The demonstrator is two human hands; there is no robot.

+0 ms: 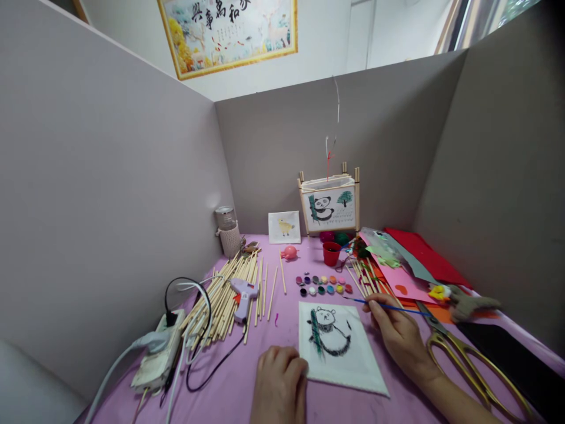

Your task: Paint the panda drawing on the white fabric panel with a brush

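Note:
A white canvas [335,372] lies flat on the purple tablecloth, with a black-outlined panda hugging a green bamboo stalk painted on it. My left hand [280,377] is closed, fingers curled, against the canvas's lower left edge. In my right hand [395,330], just off the canvas's right side, a thin blue paintbrush [415,311] is pinched between thumb and fingers. Its tip points left, above the canvas's top edge and clear of the painted panda. Two rows of small paint pots [321,290] stand open just beyond the canvas.
Left are wooden sticks [212,312], a glue gun [245,294] and a power strip [161,353] with cables. Gold-handled scissors [463,353] and a black slab [512,359] lie right. Behind stand a red cup [331,254], a small duck canvas [284,227] and a panda lantern [330,209].

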